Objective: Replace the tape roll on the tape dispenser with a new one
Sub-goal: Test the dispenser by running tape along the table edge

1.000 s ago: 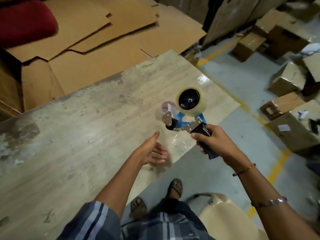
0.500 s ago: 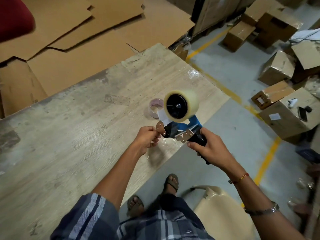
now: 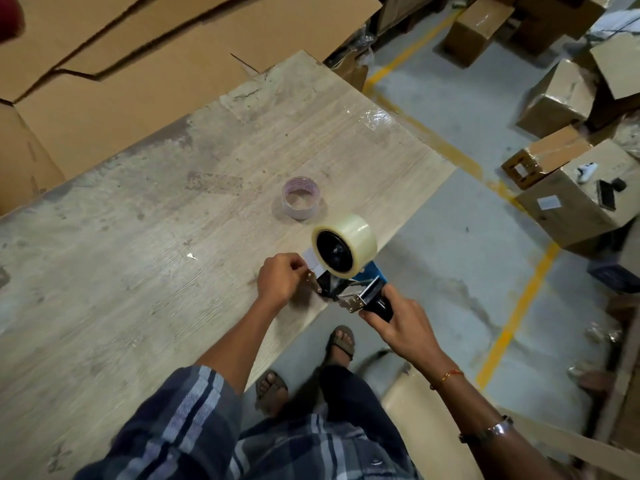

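Note:
A blue and black tape dispenser (image 3: 356,289) hangs over the table's right edge, with a full clear tape roll (image 3: 344,244) mounted on its black hub. My right hand (image 3: 398,323) grips its black handle. My left hand (image 3: 280,280) pinches the tape's loose end at the dispenser's metal front plate. A nearly used-up roll (image 3: 300,198), thin and pinkish, lies flat on the wooden table (image 3: 156,254) just beyond the dispenser.
Flattened cardboard sheets (image 3: 156,64) lie beyond the table's far edge. Several cardboard boxes (image 3: 571,202) stand on the grey floor at the right, past yellow floor lines. A beige chair (image 3: 433,427) is by my legs below the table's edge.
My left hand rose from open above the table to the dispenser's front and pinched the tape end. The dispenser dropped slightly lower, and the old roll came into plain view.

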`<state>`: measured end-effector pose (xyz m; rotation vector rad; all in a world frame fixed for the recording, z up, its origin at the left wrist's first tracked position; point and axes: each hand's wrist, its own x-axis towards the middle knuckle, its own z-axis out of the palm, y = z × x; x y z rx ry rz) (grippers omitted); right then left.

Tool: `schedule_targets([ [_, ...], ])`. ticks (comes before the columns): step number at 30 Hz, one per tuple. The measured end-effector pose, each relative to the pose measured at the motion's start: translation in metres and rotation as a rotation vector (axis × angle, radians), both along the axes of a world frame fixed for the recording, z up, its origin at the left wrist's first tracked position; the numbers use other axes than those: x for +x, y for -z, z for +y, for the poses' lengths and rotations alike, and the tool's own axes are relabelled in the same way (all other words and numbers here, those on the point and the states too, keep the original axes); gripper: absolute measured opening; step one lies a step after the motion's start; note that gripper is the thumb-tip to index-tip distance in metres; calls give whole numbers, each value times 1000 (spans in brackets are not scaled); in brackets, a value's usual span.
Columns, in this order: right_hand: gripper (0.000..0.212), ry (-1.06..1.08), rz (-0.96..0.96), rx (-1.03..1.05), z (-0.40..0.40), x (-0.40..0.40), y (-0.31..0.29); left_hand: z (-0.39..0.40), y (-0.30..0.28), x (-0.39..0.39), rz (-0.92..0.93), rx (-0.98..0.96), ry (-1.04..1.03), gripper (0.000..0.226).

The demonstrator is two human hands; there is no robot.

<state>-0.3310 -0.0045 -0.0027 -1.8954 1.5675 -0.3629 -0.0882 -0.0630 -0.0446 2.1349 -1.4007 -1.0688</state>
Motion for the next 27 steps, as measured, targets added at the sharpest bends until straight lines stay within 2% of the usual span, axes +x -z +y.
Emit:
schedule_targets([
  [6,33,-41,25,-52,5,-3,15,6,11,1,-61,-110,80,18],
  [10,36,-61,51,-74,8,-5,23,11,24,3,-197,-214,140,2],
  [14,34,-54,90,-37,12,-6,27,11,36,13,-442,-239,177,43],
  [18,42,37,102,121,9,-5,29,12,45,24,-471,-125,244,77],
  [20,43,59,106,256,2,-4,33,12,47,21,-469,-50,248,86],
  [22,33,62,105,355,-2,-1,39,10,47,15,-482,-4,248,95],
  [25,24,67,96,405,-1,0,46,4,49,9,-509,45,237,109],
  [27,25,76,76,413,1,-1,47,3,51,7,-526,47,226,109],
])
